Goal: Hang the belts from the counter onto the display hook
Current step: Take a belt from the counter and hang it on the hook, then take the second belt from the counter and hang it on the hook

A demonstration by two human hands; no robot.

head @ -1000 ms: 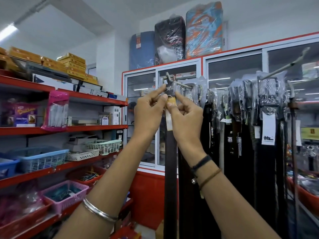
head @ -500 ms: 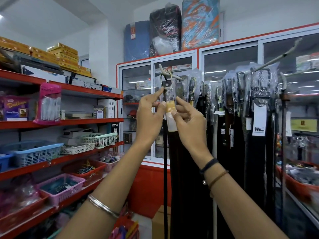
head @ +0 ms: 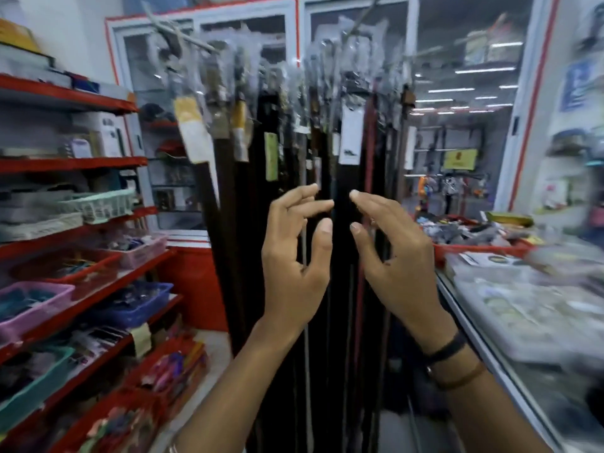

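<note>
both hands have dropped from the display hook [head: 183, 35] since the earlier frame, and the belt they were fitting now hangs there by itself, its yellow-and-white tag [head: 192, 129] at the near end of the row; the view has swung down and right and is blurred. going left to right: red shelves [head: 81, 165] with baskets, then the hanging belts [head: 294, 132] in a dense dark curtain. in front of them the left hand [head: 294, 256] is half open with curled fingers and holds nothing; the right hand [head: 389, 253] mirrors it, equally empty. further right is the glass counter [head: 510, 308], too smeared to pick out any belts. a belt looks limp, long and light, its weight at the buckle, so gripping near the buckle seems best.
</note>
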